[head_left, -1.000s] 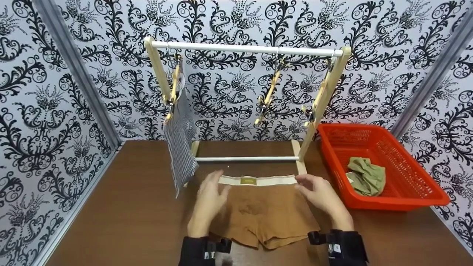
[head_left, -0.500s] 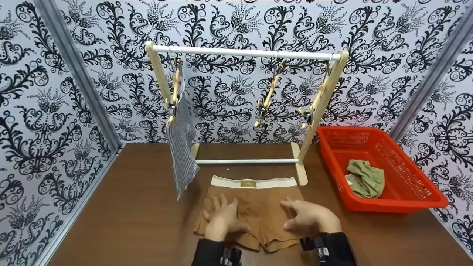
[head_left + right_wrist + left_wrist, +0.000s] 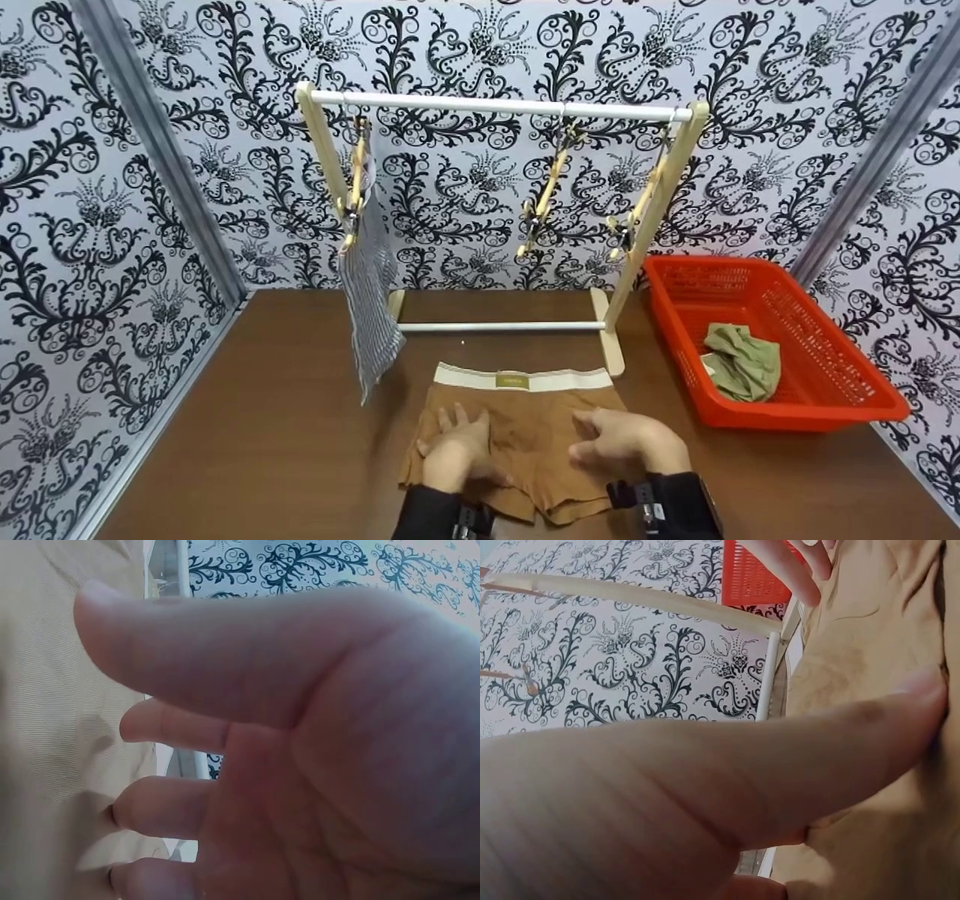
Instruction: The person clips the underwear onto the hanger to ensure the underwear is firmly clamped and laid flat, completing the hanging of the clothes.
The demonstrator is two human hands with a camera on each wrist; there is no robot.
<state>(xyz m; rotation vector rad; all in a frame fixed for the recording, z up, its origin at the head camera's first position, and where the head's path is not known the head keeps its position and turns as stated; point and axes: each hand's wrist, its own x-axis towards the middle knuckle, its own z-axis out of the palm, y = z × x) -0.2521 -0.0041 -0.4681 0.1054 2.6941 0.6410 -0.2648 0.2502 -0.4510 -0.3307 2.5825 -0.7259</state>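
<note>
Brown boxer shorts (image 3: 544,420) with a white waistband and a small gold label lie spread on the table, waistband toward the rack. My left hand (image 3: 459,448) rests on their left half with fingers spread; in the left wrist view its thumb (image 3: 840,739) lies against the brown cloth. My right hand (image 3: 628,439) is at the right half, palm facing inward and fingers loosely bent. The right wrist view shows its fingertips (image 3: 142,806) right at the cloth, with nothing pinched between thumb and fingers. Both forearms cover part of the lower hems.
Behind the shorts stands a wooden rack (image 3: 611,300) with a white top bar (image 3: 480,103). A striped grey garment (image 3: 369,300) hangs from its left hanger; two bare clip hangers (image 3: 553,176) hang farther right. A red basket (image 3: 810,411) at the right holds a crumpled green garment (image 3: 742,361).
Both hands have left the waistband corners and come down onto the middle of the shorts. In the last half second the shorts have slid slightly toward me and to the right.
</note>
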